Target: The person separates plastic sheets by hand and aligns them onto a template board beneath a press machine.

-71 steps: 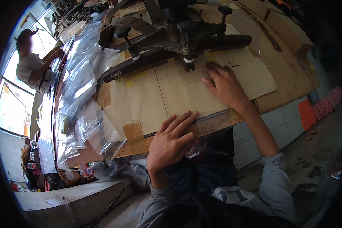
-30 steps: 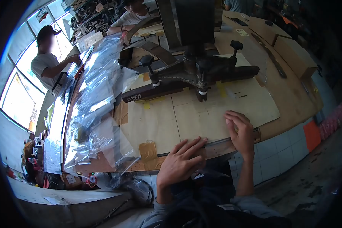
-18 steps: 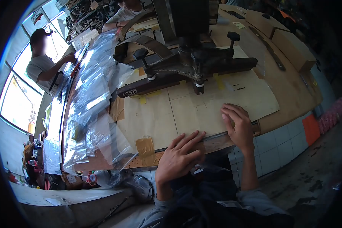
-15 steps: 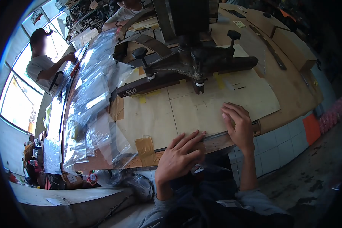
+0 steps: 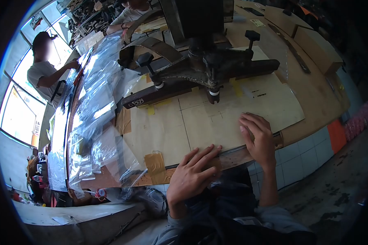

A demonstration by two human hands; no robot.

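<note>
A pale yellow board (image 5: pixel 241 122) with dark ruled lines and marks lies before me under a dark metal press head (image 5: pixel 188 71) with black knobs. My left hand (image 5: pixel 194 175) is open, its fingers stretched over the board's front edge. Further right, my right hand (image 5: pixel 258 141) rests near the same edge with fingers slightly bent and thumb apart; nothing shows in it. Brown tape (image 5: pixel 155 167) covers part of the table edge left of my left hand. A dark crossbar (image 5: pixel 141 98) with white lettering spans above the board.
Clear plastic bags (image 5: pixel 92 110) are heaped along the left side. At the far left stands a person (image 5: pixel 47 67); another person (image 5: pixel 131 16) is at the back. Cardboard boxes (image 5: pixel 317 49) and a long dark strip (image 5: pixel 290 49) lie on the right.
The view has shifted slightly. Both hands stay by the board's front edge in nearly the same pose, and the board and press head keep about the same places relative to each other.
</note>
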